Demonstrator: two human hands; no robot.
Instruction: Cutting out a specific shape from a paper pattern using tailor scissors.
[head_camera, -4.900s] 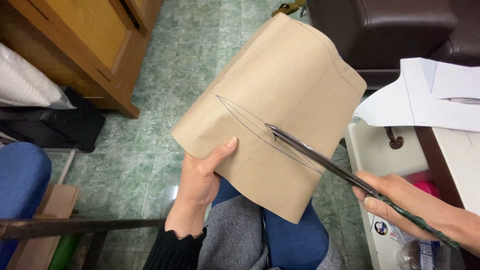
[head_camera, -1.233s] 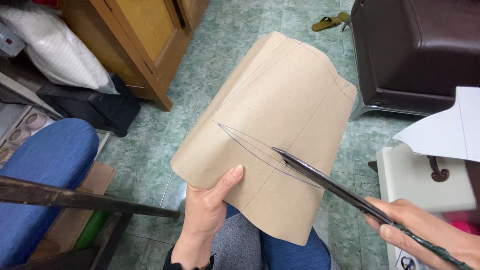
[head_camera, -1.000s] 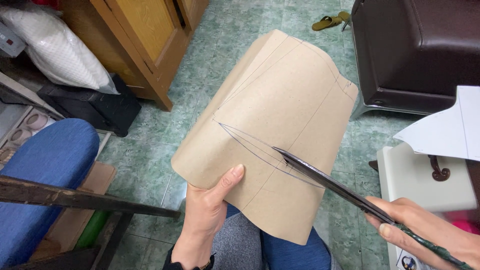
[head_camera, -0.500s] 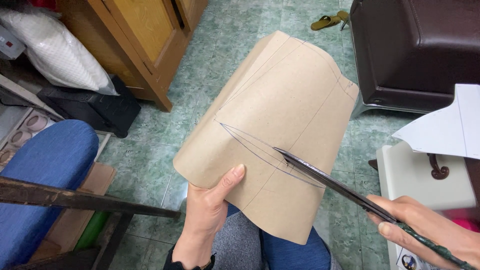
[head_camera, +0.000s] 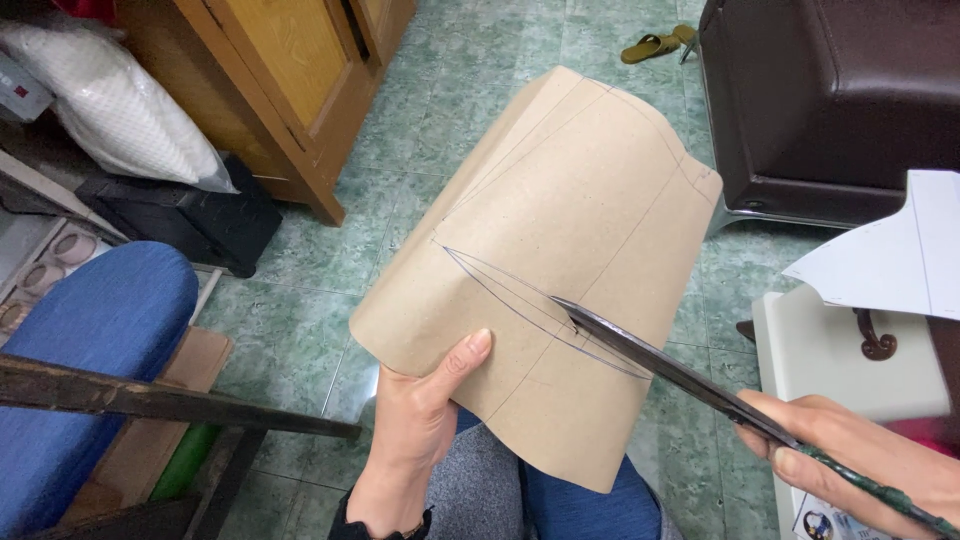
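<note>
A sheet of brown pattern paper with pencilled curved lines bends over my lap. My left hand grips its lower left edge, thumb pressed on the front. My right hand holds long dark scissors by the handles at the lower right. The blades lie along a drawn leaf-shaped dart line, their tip near the middle of the sheet.
A wooden cabinet stands at the upper left with a white cushion beside it. A dark brown sofa fills the upper right. White paper lies on a cream table. A blue seat sits left.
The scissors tip has crept slightly further along the drawn line. Since the oldest frame the view has shifted, showing more of the cabinet and sofa.
</note>
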